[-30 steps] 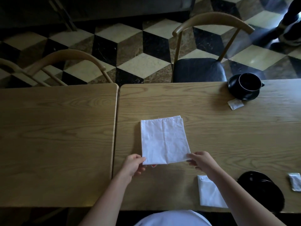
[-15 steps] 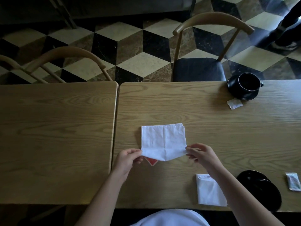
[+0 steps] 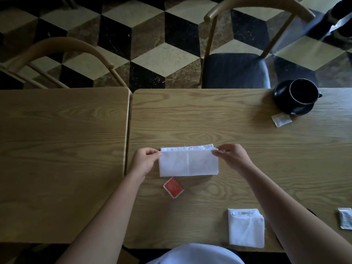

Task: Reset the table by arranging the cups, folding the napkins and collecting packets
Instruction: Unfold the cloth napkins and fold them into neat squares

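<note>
Head view, white napkin (image 3: 188, 164) folded flat, L grip (image 3: 143, 162) & R grip (image 3: 231, 156) pinching far corners

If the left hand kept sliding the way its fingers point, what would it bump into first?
The left hand points right along the napkin it pinches, so past that it would probably meet the right hand on the other corner first. Depth looks alike, both being at the napkin.
</note>
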### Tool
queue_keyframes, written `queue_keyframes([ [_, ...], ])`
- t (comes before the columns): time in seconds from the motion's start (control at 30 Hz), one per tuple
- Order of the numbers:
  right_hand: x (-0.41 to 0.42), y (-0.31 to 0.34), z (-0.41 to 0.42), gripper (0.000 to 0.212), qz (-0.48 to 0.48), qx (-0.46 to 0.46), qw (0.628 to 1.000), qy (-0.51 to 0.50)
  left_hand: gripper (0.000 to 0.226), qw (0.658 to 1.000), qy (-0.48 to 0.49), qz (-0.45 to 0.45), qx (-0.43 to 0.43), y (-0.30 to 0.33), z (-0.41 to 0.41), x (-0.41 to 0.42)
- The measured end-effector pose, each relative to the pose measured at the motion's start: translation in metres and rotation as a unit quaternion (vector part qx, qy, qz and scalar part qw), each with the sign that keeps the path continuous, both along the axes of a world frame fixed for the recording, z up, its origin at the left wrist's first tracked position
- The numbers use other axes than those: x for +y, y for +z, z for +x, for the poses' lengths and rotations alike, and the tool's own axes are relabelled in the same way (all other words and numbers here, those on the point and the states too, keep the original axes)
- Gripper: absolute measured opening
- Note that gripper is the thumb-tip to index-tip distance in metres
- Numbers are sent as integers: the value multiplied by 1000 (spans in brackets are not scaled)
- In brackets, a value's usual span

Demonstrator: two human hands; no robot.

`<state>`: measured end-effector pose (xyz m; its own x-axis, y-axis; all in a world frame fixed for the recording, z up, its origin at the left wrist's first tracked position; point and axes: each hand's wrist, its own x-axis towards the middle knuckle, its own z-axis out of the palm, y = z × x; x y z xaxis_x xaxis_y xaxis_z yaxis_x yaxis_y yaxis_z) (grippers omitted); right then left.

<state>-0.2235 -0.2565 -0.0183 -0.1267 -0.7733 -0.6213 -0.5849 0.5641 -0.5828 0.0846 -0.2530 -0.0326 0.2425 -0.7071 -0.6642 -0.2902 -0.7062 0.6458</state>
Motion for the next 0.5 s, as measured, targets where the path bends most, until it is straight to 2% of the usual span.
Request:
queue_keyframes([
  [0.07, -10, -8, 3, 23, 6, 31, 999, 36, 10, 1000, -7, 1, -10, -9, -2, -7],
  [0.2, -24, -23, 8, 20, 29, 63, 996, 64, 11, 999, -15, 7, -51, -26, -3, -18],
  [0.43, -28, -32, 11, 19, 26, 70, 996, 40, 13, 997, -29, 10, -76, -35, -6, -22],
  [0.5, -24, -27, 14, 29, 1, 80, 997, 2, 13, 990, -56, -19, -128, -24, -10, -19],
])
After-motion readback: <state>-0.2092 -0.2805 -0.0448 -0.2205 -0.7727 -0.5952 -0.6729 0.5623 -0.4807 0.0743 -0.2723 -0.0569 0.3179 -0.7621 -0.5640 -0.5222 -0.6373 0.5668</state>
